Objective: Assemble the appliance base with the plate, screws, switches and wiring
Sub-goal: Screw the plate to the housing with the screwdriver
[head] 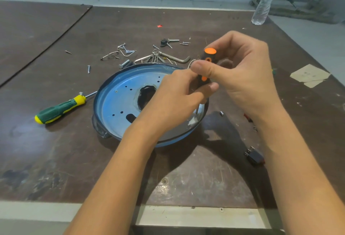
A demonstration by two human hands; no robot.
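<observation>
A round blue appliance base (115, 102) lies on the brown table, with several small holes and a dark central opening. An orange-and-black screwdriver (208, 57) stands upright over the base's right side, its metal shaft (197, 109) pointing down onto the base. My right hand (240, 72) grips the screwdriver's handle from the right. My left hand (177, 98) holds its lower handle and hides the base's middle. A small black switch (254, 157) lies on the table at the right.
A green-and-yellow screwdriver (59, 108) lies left of the base. Loose screws and bolts (127, 50) and a set of hex keys (168, 57) are scattered behind it. A plastic water bottle (266, 1) stands at the far right corner. Taped paper (309, 75) is at the right.
</observation>
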